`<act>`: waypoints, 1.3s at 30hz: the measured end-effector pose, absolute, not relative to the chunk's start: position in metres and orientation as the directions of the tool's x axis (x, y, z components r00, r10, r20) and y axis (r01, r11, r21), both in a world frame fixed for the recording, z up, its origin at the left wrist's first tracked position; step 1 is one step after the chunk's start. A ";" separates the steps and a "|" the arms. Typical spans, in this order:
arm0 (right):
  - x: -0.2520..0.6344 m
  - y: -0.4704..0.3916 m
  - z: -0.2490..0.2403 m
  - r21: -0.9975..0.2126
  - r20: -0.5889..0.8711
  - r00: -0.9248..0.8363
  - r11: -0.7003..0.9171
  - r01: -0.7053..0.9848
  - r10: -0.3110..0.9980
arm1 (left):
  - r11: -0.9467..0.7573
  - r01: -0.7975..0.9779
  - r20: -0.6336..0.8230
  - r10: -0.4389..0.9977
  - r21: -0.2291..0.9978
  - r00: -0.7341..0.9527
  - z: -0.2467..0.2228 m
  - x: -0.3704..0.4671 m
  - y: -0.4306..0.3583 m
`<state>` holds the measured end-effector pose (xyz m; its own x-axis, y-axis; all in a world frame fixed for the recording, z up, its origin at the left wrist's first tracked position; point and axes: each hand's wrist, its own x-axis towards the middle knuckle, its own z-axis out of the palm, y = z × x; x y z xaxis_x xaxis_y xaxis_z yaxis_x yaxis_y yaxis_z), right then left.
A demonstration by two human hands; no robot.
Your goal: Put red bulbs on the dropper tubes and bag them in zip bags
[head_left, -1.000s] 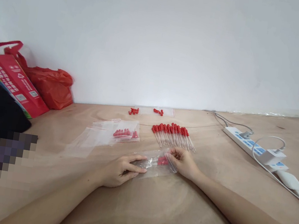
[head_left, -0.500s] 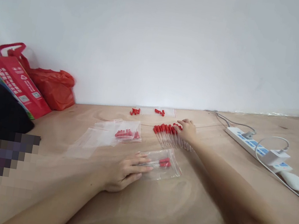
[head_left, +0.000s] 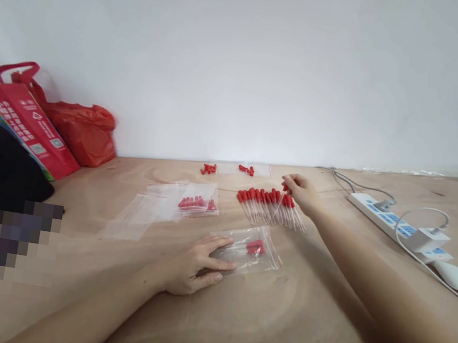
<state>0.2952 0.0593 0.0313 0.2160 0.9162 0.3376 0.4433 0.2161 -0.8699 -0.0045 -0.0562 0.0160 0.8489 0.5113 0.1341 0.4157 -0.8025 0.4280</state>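
Lifted slightly back from the row of droppers [head_left: 253, 196], your right hand [head_left: 301, 192] had one red-topped dropper [head_left: 285, 187] in its grip.
Your right fingers were together on its red bulb, the clear stem pointing down over the row, while your left hand [head_left: 192, 264] stayed on the clear bag [head_left: 245, 266], its grip apart, fingers spread over the bag's left end. Red bulbs [head_left: 256, 247] showed inside, and the bag's right edge lay free of your fingers. On your right, a stretch of surface [head_left: 256, 326] ran between the row and the power strip [head_left: 378, 216]; the wall [head_left: 211, 64] rose behind. Flat bags [head_left: 163, 202] lay left of the row, and the surface's near edge showed at lower right, well apart from the clear bag.
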 end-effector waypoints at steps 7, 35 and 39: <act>0.309 0.001 -0.004 -0.966 0.251 0.377 0.255 0.039 0.892 | -0.805 0.431 0.108 0.512 0.408 0.852 0.013 -0.006 -0.054; 0.259 -0.036 -0.007 -0.909 0.160 -0.415 0.298 0.292 0.895 | -0.783 0.451 0.092 0.534 0.429 0.840 0.018 -0.003 -0.055; 0.279 -0.011 -0.003 -0.832 0.235 -0.178 0.292 0.471 0.956 | -0.785 0.468 0.076 0.539 0.405 0.839 0.017 -0.004 -0.054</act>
